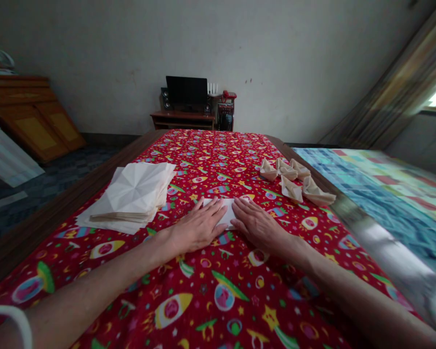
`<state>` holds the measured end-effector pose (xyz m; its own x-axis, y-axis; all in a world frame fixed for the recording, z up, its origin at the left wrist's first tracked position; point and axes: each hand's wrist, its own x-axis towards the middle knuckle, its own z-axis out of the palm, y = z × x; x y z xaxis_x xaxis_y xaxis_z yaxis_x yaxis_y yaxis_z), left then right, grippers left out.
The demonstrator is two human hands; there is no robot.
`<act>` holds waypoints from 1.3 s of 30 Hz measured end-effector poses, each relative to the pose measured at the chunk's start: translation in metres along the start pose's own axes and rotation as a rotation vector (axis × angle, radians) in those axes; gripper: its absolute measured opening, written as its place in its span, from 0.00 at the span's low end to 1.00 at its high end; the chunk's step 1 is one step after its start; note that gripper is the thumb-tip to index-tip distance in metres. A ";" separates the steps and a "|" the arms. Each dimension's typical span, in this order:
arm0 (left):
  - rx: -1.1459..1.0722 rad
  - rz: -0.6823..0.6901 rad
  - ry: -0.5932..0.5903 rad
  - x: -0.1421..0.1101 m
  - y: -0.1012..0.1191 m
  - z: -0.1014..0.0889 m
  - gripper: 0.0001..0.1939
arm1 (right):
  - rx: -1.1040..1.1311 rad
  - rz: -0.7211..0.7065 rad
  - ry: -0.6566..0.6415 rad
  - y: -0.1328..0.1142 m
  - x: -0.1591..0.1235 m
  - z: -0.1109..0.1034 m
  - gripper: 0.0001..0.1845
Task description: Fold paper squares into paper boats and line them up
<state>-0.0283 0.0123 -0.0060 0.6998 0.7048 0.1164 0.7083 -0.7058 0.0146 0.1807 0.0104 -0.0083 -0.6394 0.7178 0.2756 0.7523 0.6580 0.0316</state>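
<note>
A folded piece of white paper (225,209) lies on the red patterned cloth in front of me, partly covered by both hands. My left hand (201,225) rests flat on its left side, fingers stretched out. On its right side lies my right hand (257,222), also flat with straight fingers. To the left is a stack of creased white paper sheets (134,186), with folded edges showing beneath the top one. Several folded paper boats (290,189) stand together toward the right edge of the cloth.
The red cloth (218,160) covers a long table with a dark wooden edge (105,169). Beyond its far end, a monitor (187,90) stands on a small desk (183,116). A bed with a colourful cover (378,194) is on the right, a wooden cabinet (32,118) on the left.
</note>
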 end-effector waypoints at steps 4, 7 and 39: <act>0.008 -0.022 -0.022 0.004 -0.010 0.003 0.29 | -0.009 0.095 -0.057 0.019 -0.003 0.008 0.28; 0.006 -0.043 -0.023 -0.003 -0.016 0.005 0.29 | -0.049 0.128 -0.060 0.024 -0.011 0.009 0.28; 0.001 0.305 0.373 -0.018 -0.011 -0.009 0.14 | -0.063 -0.099 -0.054 -0.031 -0.007 -0.012 0.06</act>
<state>-0.0492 0.0072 0.0006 0.7947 0.3916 0.4638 0.4761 -0.8761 -0.0761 0.1636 -0.0177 0.0009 -0.7177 0.6621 0.2156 0.6921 0.7123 0.1167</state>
